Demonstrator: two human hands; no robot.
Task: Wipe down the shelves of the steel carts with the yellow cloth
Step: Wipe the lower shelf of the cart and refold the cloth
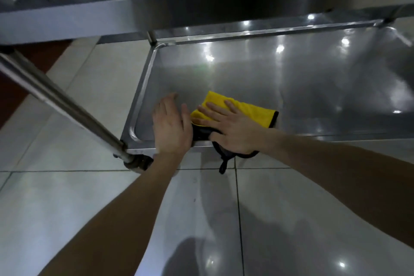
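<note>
Steel upper shelf (89,13) overhead | left grip (171,126) flat | right grip (233,130) presses yellow cloth (251,114)

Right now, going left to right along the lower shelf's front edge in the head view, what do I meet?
A slanted steel tube → left hand → right hand flat on the yellow black-edged cloth → bare shiny steel lower shelf.

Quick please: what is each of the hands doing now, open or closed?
Left hand: open, flat on the bottom shelf.
Right hand: open, pressing the yellow cloth.
</note>
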